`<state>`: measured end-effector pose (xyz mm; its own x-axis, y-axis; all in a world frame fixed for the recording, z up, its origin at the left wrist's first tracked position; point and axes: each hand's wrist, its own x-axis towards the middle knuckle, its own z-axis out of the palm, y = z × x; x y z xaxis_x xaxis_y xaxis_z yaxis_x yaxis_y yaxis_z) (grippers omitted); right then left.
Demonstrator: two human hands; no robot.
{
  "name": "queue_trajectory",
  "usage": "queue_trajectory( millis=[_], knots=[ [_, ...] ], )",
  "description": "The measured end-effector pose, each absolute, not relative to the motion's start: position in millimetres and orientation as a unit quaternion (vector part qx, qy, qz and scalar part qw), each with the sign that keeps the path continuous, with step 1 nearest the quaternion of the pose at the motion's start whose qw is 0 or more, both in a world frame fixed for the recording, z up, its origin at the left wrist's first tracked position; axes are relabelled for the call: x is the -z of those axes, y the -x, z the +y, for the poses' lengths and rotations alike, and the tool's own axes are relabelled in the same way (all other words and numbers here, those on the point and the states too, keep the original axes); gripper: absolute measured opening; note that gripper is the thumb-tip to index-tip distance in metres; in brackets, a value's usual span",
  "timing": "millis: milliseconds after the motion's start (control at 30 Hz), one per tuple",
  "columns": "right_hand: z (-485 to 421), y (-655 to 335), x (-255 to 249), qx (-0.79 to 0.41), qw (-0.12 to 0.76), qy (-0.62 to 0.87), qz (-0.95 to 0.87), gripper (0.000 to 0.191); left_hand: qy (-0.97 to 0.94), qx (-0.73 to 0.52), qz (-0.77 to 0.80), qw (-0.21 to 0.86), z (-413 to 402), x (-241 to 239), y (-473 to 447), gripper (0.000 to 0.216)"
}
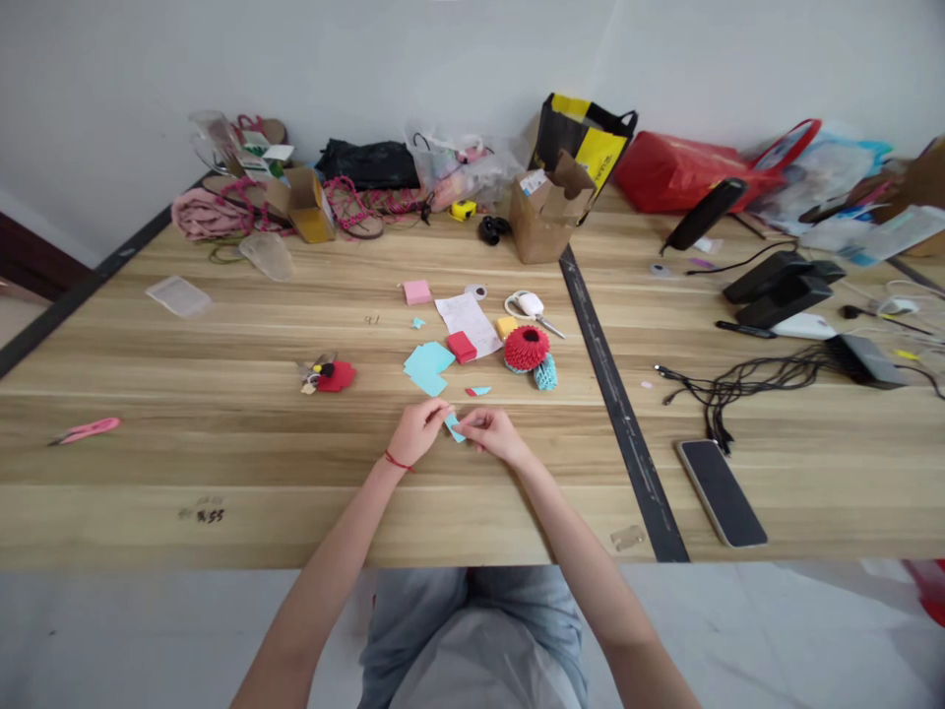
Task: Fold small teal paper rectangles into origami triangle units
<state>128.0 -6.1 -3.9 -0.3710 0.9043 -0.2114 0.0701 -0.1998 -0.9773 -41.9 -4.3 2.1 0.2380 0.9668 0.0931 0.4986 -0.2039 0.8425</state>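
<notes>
Between my hands is a small light-blue piece of paper point(455, 427), pinched from both sides just above the table. My left hand point(419, 430), with a red string at its wrist, has closed fingers on the paper's upper left. From the right, my right hand point(493, 433) grips its other side. Just beyond lie loose light-blue paper sheets point(428, 368) and a small red and blue folded piece point(478, 391). Farther right sits a red folded-paper ball shape point(527, 348) against a blue folded-paper piece point(544, 372).
A red paper stack point(462, 346) rests on a white sheet point(479, 320), near a pink stack point(416, 291). Pink snips point(85, 430) lie far left, a phone point(722, 492) at right beside black cables point(727, 384). A cardboard box point(546, 219) and bags line the wall.
</notes>
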Motion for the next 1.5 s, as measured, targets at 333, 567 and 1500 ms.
queue_trajectory(
  millis=[333, 567, 1500],
  knots=[
    [-5.1, -129.3, 7.0, -0.624, 0.337, 0.434, -0.555, 0.034, -0.655, -0.358, 0.556, 0.364, -0.8, 1.0, 45.9, 0.029],
    [-5.6, -131.2, 11.5, -0.643, 0.371, 0.404, -0.535, 0.034, -0.634, -0.381, 0.547, 0.392, -0.5, 0.6, 46.9, 0.028],
    [-5.2, -137.9, 6.6, -0.551, 0.382, 0.378, -0.639, 0.028, -0.7, -0.383, 0.472, 0.375, -4.4, -6.9, 39.2, 0.025]
  ],
)
